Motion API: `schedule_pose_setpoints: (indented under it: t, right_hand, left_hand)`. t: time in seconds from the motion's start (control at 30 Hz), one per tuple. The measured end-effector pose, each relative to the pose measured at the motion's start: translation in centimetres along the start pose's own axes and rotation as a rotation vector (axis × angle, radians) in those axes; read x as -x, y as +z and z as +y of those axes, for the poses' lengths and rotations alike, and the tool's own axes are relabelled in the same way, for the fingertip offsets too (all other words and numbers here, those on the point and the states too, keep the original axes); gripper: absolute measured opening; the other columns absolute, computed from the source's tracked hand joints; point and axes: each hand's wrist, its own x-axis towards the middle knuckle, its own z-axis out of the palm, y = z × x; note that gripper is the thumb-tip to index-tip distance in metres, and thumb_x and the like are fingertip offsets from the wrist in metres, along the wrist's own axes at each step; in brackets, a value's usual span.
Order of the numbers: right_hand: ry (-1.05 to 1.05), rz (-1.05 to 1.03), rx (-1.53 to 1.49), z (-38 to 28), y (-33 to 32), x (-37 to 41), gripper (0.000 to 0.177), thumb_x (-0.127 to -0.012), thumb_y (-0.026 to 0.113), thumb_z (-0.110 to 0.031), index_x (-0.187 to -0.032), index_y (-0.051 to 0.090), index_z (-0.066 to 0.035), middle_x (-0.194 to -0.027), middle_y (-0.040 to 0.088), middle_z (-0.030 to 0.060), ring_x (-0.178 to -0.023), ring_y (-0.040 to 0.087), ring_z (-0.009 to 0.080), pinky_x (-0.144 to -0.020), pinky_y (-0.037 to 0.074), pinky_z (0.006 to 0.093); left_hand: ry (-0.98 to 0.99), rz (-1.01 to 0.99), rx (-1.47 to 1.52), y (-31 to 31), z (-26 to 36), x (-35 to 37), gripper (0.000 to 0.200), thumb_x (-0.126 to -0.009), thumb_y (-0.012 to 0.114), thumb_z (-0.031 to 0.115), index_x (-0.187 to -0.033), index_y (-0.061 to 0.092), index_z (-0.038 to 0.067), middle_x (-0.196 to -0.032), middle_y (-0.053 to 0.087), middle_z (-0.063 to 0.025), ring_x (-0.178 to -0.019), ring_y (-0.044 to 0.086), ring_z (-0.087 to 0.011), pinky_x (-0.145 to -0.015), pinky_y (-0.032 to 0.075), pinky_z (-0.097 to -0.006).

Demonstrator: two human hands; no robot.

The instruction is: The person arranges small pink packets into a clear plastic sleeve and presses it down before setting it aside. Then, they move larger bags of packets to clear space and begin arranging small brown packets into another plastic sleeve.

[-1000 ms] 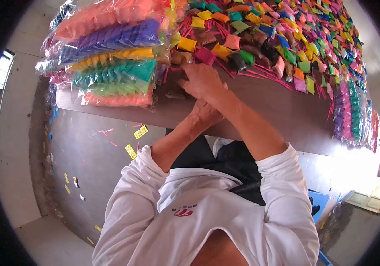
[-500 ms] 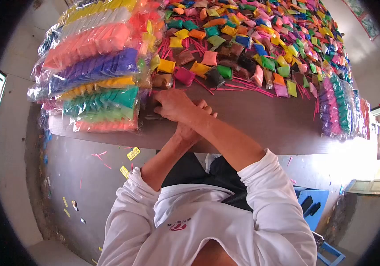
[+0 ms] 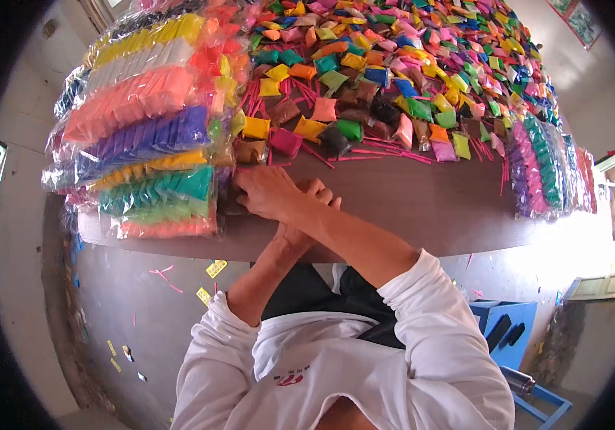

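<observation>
My forearms cross at the near table edge, the right one over the left. My right hand (image 3: 268, 192) is closed, its bent fingers low over the tabletop beside the stack of clear bags (image 3: 157, 188). Whatever lies under those fingers is hidden. My left hand (image 3: 317, 192) shows past my right wrist with curled fingers; its palm is covered, so its contents cannot be made out. Just beyond my hands are a brown packet (image 3: 251, 152) and a magenta packet (image 3: 286, 142), both small and pillow-shaped.
A broad heap of small coloured packets (image 3: 422, 64) covers the far table (image 3: 408, 204). Pink strips (image 3: 386, 153) lie along its near side. More filled bags (image 3: 547, 168) stand at the right. A blue stool-like object (image 3: 504, 326) is below, and scraps (image 3: 216, 268) litter the floor.
The view has tilted up a little, so the table and hands sit lower in the picture. Against the tabletop, both hands keep nearly the same place and pose.
</observation>
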Motion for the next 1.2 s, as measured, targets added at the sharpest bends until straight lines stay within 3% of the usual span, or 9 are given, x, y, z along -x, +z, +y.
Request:
schedule_pose_setpoints:
  t: [0.07,0.23,0.4,0.6,0.73,0.93,1.03,1.1,1.2]
  right_hand:
    - [0.052,-0.004,-0.011,0.1,-0.3,-0.4,0.017,-0.075,0.063,-0.012,-0.088,0.066,-0.002,-0.086,0.068,0.0198,-0.084,0.068,0.0386,-0.071,0.055,0.0488]
    - [-0.018,0.393,0.086,5.0,-3.9,-4.7,0.013,-0.082,0.062,-0.016,-0.092,0.068,-0.01,-0.081,0.067,0.0176,-0.082,0.066,0.0377,-0.069,0.053,0.049]
    - [0.275,0.12,0.079,6.7,-10.8,-9.5,0.024,-0.085,0.063,-0.018,-0.106,0.066,-0.007,-0.087,0.067,0.0199,-0.089,0.065,0.0396,-0.076,0.052,0.0485]
    - [0.183,0.425,0.174,14.7,-6.0,-17.5,0.021,-0.08,0.06,-0.016,-0.098,0.064,-0.005,-0.088,0.068,0.0196,-0.089,0.065,0.0398,-0.077,0.051,0.0518]
    - [0.311,0.356,0.287,16.2,-3.9,-21.1,0.037,-0.083,0.063,-0.035,-0.104,0.064,-0.004,-0.1,0.067,0.0242,-0.098,0.063,0.0415,-0.082,0.049,0.051]
    - [0.345,0.408,0.412,18.0,-1.9,-23.2,0.036,-0.081,0.061,-0.037,-0.099,0.065,-0.006,-0.096,0.069,0.0202,-0.093,0.065,0.0412,-0.079,0.05,0.0516]
    - [0.227,0.57,0.236,18.8,-3.1,-22.8,0.027,-0.086,0.062,-0.027,-0.097,0.066,-0.003,-0.082,0.069,0.0153,-0.076,0.066,0.0324,-0.074,0.051,0.0484]
    - [0.139,0.574,-0.418,21.2,-4.2,-22.6,0.028,-0.09,0.061,-0.026,-0.1,0.066,-0.001,-0.079,0.068,0.0128,-0.075,0.067,0.0284,-0.072,0.052,0.0449]
    - [0.157,0.562,-1.005,17.3,-9.2,-17.2,0.029,-0.097,0.057,-0.026,-0.107,0.065,0.0,-0.085,0.068,0.008,-0.079,0.068,0.0226,-0.071,0.055,0.0392]
  left_hand:
    - [0.015,-0.052,0.003,-0.6,0.2,-0.1,0.014,-0.081,0.067,0.017,-0.086,0.063,0.006,-0.087,0.059,-0.008,-0.089,0.056,-0.0277,-0.071,0.047,-0.0439]
    - [-0.206,0.03,0.179,-2.4,1.1,-1.6,0.017,-0.083,0.066,0.022,-0.086,0.065,0.005,-0.088,0.058,-0.011,-0.09,0.059,-0.0299,-0.079,0.046,-0.0448]
    - [-0.275,-0.102,0.245,-2.7,0.9,-1.6,0.016,-0.078,0.069,0.019,-0.081,0.065,0.004,-0.089,0.056,-0.0108,-0.084,0.057,-0.033,-0.077,0.045,-0.0477]
    - [-0.324,-0.17,0.247,-3.4,0.9,-2.1,0.022,-0.084,0.064,0.024,-0.079,0.068,0.004,-0.087,0.057,-0.0117,-0.087,0.058,-0.03,-0.085,0.044,-0.0446]
    - [-0.353,-0.149,0.346,-1.5,0.6,-1.3,0.022,-0.08,0.065,0.025,-0.083,0.07,0.003,-0.09,0.058,-0.0113,-0.09,0.058,-0.0304,-0.089,0.042,-0.045]
    - [-0.365,-0.088,0.411,-2.1,0.2,-1.8,0.021,-0.08,0.066,0.024,-0.082,0.07,0.003,-0.09,0.061,-0.0122,-0.093,0.058,-0.0301,-0.09,0.042,-0.0457]
    - [-0.439,-0.164,0.519,-3.2,-0.3,-2.3,0.019,-0.082,0.065,0.021,-0.077,0.066,0.003,-0.086,0.061,-0.0139,-0.087,0.059,-0.033,-0.083,0.045,-0.0458]
    - [-0.493,-0.062,0.588,-3.4,-0.2,-2.7,0.021,-0.081,0.067,0.015,-0.068,0.058,0.002,-0.076,0.059,-0.0182,-0.074,0.06,-0.0395,-0.065,0.046,-0.048]
    - [-0.525,-0.037,0.667,-4.3,-0.2,-3.2,0.023,-0.085,0.064,0.017,-0.071,0.058,0.001,-0.074,0.058,-0.0195,-0.071,0.058,-0.0412,-0.064,0.045,-0.0489]
